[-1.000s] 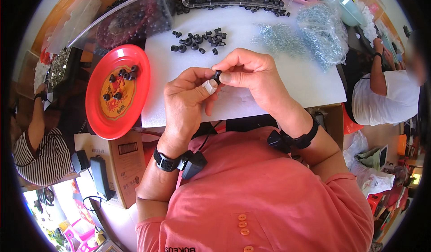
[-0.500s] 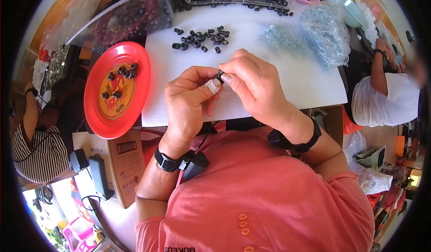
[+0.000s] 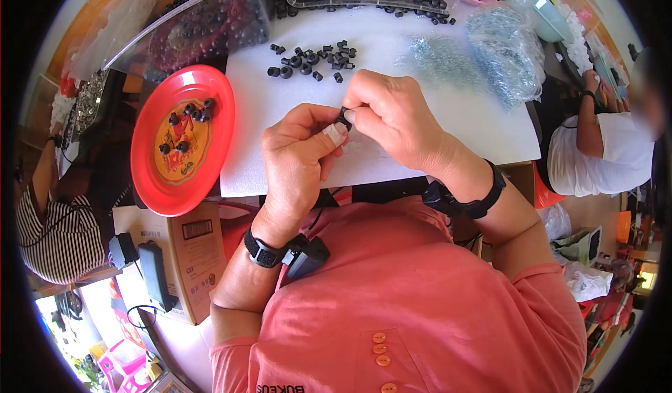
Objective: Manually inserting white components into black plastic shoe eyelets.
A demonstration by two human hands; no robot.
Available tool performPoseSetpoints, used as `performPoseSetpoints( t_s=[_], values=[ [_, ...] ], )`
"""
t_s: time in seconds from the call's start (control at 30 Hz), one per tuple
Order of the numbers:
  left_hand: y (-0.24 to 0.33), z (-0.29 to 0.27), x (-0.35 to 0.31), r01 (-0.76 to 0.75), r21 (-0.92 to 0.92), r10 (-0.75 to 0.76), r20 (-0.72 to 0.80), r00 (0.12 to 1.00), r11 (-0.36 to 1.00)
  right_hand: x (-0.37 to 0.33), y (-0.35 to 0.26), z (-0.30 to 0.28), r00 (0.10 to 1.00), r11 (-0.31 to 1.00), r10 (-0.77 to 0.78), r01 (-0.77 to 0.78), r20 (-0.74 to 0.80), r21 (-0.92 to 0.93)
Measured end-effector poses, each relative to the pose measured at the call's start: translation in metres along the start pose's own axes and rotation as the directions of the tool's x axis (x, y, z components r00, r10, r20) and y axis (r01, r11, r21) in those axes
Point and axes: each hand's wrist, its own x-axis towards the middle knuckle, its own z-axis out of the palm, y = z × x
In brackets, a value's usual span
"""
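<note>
While both hands (image 3: 297, 148) (image 3: 399, 123) pinch 1 black piece (image 3: 344, 118), print (image 3: 198, 230) on the carton (image 3: 183, 260) seems blurred.

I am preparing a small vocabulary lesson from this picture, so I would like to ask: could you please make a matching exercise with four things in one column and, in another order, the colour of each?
Column one
1. Plate
2. Held part
3. Basin
4. Carton

Column two
A. Brown
B. Pale blue-green
C. Red with a yellow-orange centre
D. Black

Right pairs: 1-C, 2-D, 3-B, 4-A
</note>
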Motion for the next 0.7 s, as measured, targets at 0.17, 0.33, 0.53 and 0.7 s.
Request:
performPoseSetpoints(
  t_s=[0.17, 0.33, 0.53, 0.7],
  values=[
    [0.0, -0.001, 0.0, 0.022, 0.004, -0.022, 0.01, 1.0, 1.0, -0.001, 0.006, -0.005, 0.999, 0.997, 0.0, -0.003, 0.037, 0.071],
    [0.0, -0.001, 0.002, -0.006, 0.086, 0.001, 0.055, 0.998, 0.996, 0.001, 0.004, -0.017, 0.991, 0.998, -0.031, 0.023, 0.132, 0.06],
    [-0.001, -0.002, 0.002, -0.025, 0.034, 0.023, 0.048, 0.999, 0.999, -0.003, 0.008, -0.011, 0.993, 0.99, 0.088, -0.096, 0.081, 0.103],
    [-0.003, -0.004, 0.003, -0.026, 0.013, 0.026, 0.059, 0.998, 1.0, -0.004, 0.003, -0.005, 1.0, 0.995, -0.004, 0.007, 0.026, -0.099]
  ],
)
